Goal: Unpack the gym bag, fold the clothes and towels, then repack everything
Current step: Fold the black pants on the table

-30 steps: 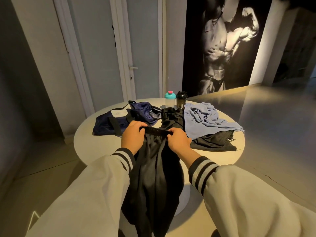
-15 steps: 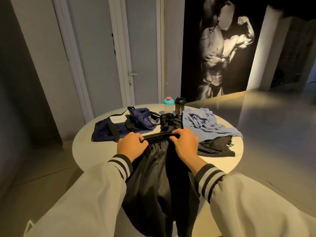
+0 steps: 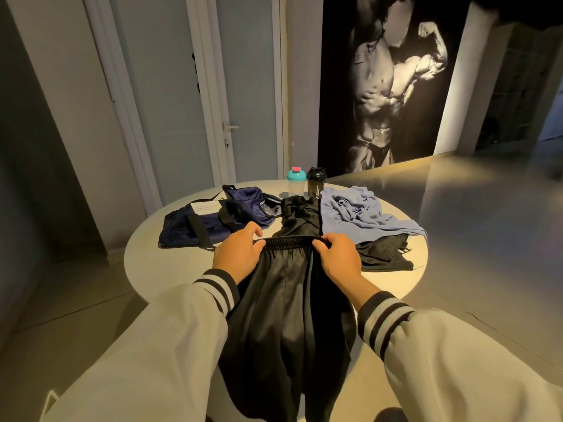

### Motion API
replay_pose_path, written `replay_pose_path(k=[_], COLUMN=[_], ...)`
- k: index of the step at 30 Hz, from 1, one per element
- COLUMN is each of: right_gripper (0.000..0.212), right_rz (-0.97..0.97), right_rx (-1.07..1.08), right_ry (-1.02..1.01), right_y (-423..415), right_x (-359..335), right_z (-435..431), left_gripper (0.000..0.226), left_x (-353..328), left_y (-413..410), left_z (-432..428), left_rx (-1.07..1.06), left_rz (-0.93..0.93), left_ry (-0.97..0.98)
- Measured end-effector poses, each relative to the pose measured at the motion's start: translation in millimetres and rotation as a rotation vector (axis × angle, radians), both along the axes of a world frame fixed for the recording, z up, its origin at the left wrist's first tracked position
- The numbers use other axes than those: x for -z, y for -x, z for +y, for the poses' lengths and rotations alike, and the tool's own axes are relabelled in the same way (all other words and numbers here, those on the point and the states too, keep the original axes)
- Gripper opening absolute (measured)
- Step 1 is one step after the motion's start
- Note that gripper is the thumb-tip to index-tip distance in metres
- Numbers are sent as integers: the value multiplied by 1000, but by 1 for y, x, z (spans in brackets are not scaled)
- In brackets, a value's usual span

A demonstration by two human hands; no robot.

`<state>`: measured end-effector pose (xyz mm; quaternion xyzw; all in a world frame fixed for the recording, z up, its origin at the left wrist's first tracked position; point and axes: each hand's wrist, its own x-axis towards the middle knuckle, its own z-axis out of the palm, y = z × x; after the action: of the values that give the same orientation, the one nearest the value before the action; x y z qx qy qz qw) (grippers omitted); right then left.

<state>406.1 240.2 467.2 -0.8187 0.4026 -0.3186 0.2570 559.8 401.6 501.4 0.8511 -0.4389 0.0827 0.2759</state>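
Black shorts (image 3: 286, 300) hang over the near edge of the round white table (image 3: 170, 263), elastic waistband stretched flat between my hands. My left hand (image 3: 239, 254) pinches the waistband's left end, and my right hand (image 3: 338, 254) grips its right end. A navy gym bag (image 3: 213, 223) lies open at the back left. A crumpled black garment (image 3: 300, 211) sits behind the waistband. A light blue towel (image 3: 362, 214) lies bunched at the back right, over another black garment (image 3: 384, 254).
Two shaker bottles stand at the table's far edge, one with a teal lid (image 3: 296, 184) and one black (image 3: 315, 185). A white door (image 3: 213, 86) and a large wall poster (image 3: 393, 80) are behind. Shiny floor (image 3: 487, 223) spreads to the right.
My hands have moved apart along the waistband, stretching it wider. The shorts now lie flatter on the table's near edge.
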Motion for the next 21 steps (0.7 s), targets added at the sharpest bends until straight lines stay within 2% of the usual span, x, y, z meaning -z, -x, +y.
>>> replay_pose_path(k=[3, 8, 11, 16, 21], right_gripper=[33, 21, 22, 27, 25], right_rz=[-6, -13, -42, 10, 83], right_rx=[10, 28, -6, 60, 70], right_ry=[-25, -96, -89, -12, 11], right_y=[-1, 5, 13, 26, 38], right_x=[-3, -6, -4, -6, -7], right_z=[5, 8, 8, 5, 10], left_gripper=[23, 47, 57, 43, 33], left_x=[1, 2, 0, 0, 4], left_y=[3, 2, 3, 14, 31], left_z=[-3, -6, -3, -5, -10], left_rx=[-35, 16, 3, 34, 63], left_rz=[34, -8, -48, -23, 33], left_ry=[-39, -278, -296, -183, -181])
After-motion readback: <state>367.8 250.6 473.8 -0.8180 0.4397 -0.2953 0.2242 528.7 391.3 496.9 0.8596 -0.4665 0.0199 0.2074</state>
